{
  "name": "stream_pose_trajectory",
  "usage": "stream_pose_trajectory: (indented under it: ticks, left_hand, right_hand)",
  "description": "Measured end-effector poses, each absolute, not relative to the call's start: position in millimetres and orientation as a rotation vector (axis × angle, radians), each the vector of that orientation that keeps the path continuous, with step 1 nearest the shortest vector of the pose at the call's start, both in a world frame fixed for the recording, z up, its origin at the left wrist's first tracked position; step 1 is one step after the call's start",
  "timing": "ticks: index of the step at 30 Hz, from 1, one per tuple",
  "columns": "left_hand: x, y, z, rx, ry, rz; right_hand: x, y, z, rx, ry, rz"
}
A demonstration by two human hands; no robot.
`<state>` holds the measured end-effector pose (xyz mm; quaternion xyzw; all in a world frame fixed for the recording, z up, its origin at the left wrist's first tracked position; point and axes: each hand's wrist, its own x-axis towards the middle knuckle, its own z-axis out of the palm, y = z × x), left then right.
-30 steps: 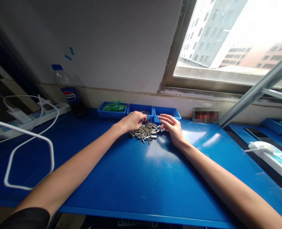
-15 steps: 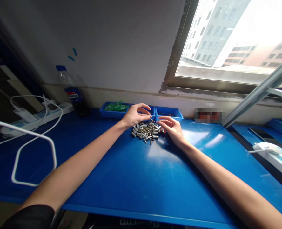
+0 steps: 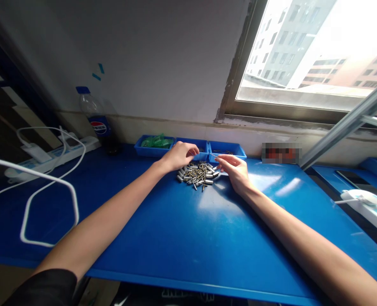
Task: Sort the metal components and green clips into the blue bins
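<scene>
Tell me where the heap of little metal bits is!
In the head view, the heap of metal bits lies near the middle, on the blue table just in front of the middle blue bin, with the right hand to its right.

Head-height view, forward-down over hands point(image 3: 178, 155)

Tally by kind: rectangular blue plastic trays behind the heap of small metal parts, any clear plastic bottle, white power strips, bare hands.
Blue trays: 3
Clear bottle: 1
White power strips: 2
Left hand, right hand: 2
Total: 8
</scene>
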<state>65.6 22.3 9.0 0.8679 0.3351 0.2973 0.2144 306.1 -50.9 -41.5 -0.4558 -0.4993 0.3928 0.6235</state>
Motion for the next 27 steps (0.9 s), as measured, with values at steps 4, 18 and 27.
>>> stream_pose_trajectory:
  ticks: [4,18,27]
  left_hand:
    - [53.0,26.1,14.6,2.685,1.097,0.495]
    - [69.9,16.7,3.1,2.822,1.137,0.274]
    - [65.9,16.6,10.6,2.831,1.105,0.415]
  right_hand:
    - [310.0,-48.8,-43.3,-1.016,-1.078,0.872]
    - [307.0,-55.1,-39.2,-1.025,-1.196,0.942]
    - [308.6,-53.4,-41.9,-1.035,-1.202,0.96]
